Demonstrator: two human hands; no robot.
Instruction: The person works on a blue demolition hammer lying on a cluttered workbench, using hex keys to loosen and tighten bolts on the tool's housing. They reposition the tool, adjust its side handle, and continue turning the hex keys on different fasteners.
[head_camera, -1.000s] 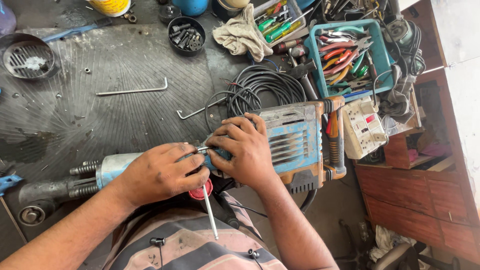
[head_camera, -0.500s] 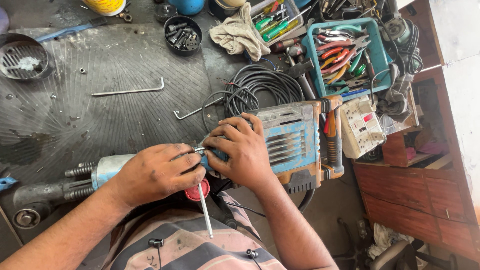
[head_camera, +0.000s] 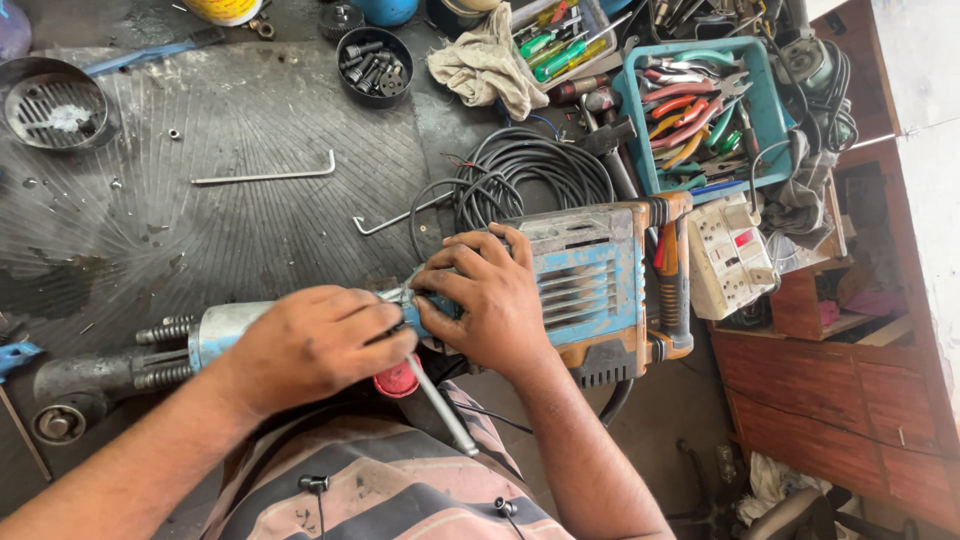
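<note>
Item: large blue-and-grey electric demolition hammer (head_camera: 590, 290), worn metal casing, orange rear handle — lies flat at the near edge of the dark ribbed rubber bench mat (head_camera: 250, 230), long axis running left to right, spring-ended nose to the left.

Left hand (head_camera: 315, 345): curled over the grey barrel near the middle of the tool; whether it grips the red-handled screwdriver (head_camera: 425, 395) that juts out beneath it cannot be told.

Right hand (head_camera: 485, 300): just right of the left, fingers pressed on the blue housing — the two hands nearly touching.

Adjacent: coiled black cable (head_camera: 530, 175) beyond; blue plastic tray of pliers (head_camera: 630, 110) far right; long steel hex key (head_camera: 265, 178) on the mat.
</note>
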